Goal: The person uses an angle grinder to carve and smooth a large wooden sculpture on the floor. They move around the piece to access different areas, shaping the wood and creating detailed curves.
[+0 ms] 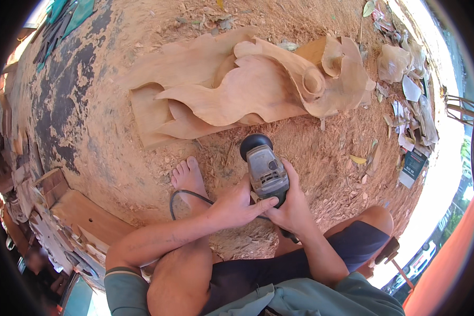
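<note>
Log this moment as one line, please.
left hand: holding power tool | right hand: holding power tool | carved wood: lying on ground, apart from tool | bare foot: on ground

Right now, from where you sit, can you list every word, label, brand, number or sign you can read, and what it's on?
I won't copy any wording, but here is what shows:
Dark packet with a pale end: light print; wording not copied.
Power tool: no marking clear enough to read.
White scrap: no print I can make out.
Carved wood: no lettering visible.
</note>
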{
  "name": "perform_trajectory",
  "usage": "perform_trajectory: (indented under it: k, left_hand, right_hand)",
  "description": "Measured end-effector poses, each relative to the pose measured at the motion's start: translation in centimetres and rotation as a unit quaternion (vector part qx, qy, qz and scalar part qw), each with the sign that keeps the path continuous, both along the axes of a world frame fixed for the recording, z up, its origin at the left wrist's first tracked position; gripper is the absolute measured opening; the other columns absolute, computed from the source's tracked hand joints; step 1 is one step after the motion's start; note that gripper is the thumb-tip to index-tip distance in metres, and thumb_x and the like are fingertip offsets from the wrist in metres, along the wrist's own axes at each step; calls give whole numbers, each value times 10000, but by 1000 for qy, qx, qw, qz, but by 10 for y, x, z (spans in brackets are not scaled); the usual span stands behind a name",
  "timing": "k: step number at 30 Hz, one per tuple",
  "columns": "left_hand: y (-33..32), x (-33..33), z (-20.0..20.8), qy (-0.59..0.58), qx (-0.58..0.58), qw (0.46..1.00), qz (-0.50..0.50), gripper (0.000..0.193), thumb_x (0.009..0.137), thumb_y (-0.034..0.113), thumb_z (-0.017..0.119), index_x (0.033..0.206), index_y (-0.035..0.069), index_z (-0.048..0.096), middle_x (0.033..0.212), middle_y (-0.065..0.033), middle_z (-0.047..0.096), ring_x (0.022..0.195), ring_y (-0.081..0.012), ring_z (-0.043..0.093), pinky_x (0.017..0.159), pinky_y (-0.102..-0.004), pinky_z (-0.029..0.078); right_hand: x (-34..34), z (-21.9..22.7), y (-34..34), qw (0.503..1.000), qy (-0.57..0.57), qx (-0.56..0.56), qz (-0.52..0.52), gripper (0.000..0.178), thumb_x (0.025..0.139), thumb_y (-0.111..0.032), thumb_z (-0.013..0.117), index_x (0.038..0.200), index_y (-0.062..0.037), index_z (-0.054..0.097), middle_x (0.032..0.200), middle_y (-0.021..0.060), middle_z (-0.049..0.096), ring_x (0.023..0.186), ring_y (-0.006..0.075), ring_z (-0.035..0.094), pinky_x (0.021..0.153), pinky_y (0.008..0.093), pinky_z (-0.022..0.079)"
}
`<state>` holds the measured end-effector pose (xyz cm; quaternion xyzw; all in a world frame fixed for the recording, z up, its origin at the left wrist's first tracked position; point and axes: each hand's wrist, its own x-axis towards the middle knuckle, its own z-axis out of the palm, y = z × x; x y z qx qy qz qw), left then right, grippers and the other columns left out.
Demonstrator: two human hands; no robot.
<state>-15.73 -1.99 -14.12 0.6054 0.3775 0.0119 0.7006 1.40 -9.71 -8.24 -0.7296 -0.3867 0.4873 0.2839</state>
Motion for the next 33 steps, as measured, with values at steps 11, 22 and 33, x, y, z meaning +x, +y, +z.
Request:
perform_trajectory:
  k: [11,22,33]
  left_hand:
    - [16,-7,14,-62,91,991,70,960,917,594,788,1474,-82,395,1048,-294,744,929,-470,767,815,-531,617]
    - [10,-5,21,-13,78,996,-42,1012,896,597,812,1501,-82,369,1116,-318,725,966,-503,750,829,-541,611]
    - [12,-15,15,-50,17,997,55,918,907,454,850,1537,-17,376,1308,-283,679,1199,-471,693,999,-507,562]
  right_hand:
    - [2,-5,25,990,31,128,46,1032,825,-130,882,1637,21,262,1397,297,646,1217,424,716,1010,476,585]
    - [5,-6,-12,993,55,103,10,1079,804,-113,912,1633,22,233,1365,253,663,1244,357,710,1033,440,567]
    - [13,-26,23,978,-56,123,161,989,784,-143,907,1594,7,361,1429,301,635,1248,479,683,1023,484,582]
